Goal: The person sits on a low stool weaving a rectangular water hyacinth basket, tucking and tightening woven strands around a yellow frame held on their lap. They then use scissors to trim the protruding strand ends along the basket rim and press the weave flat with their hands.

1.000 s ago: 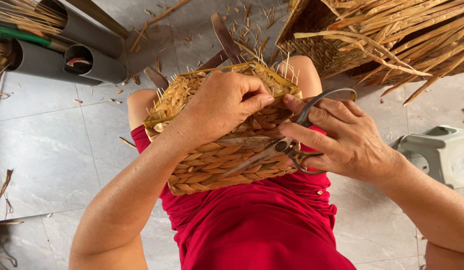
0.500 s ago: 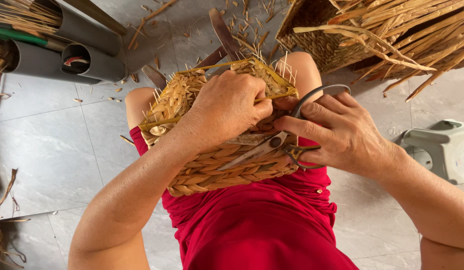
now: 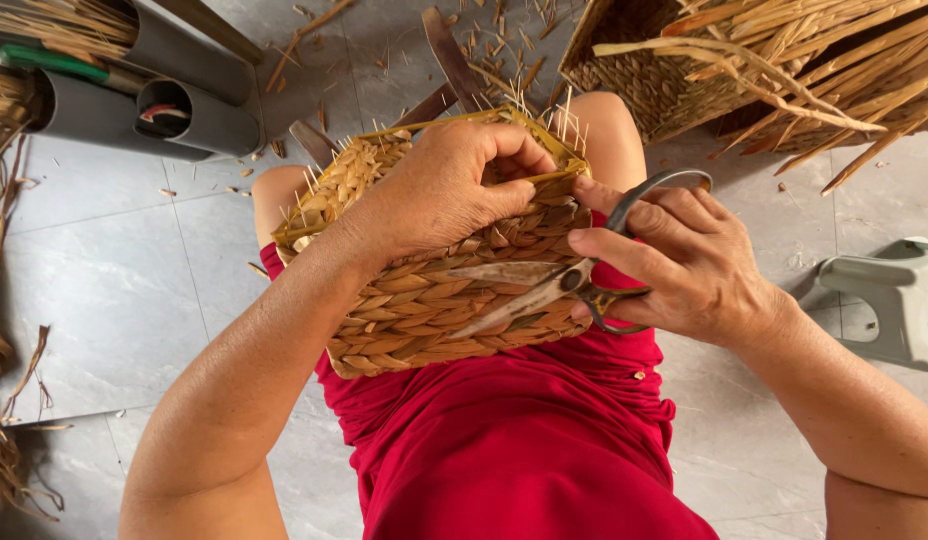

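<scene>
Two hands work one woven straw basket (image 3: 439,285) that rests on the person's lap, against the red garment (image 3: 524,450). Since a second ago the left hand (image 3: 449,190) has slid from the basket's side up onto its rim, where its fingers now curl and pinch the edge; the basket has tipped so its opening faces away from the person. The right hand (image 3: 684,260) has drawn back to the basket's right end, fingers closed through the handles of the scissors (image 3: 544,290), thumb touching the rim. The scissor blades lie nearly shut on the basket's side, pointing left. The basket's long axis runs left to right across the thighs. Work looks to have moved to the rim.
</scene>
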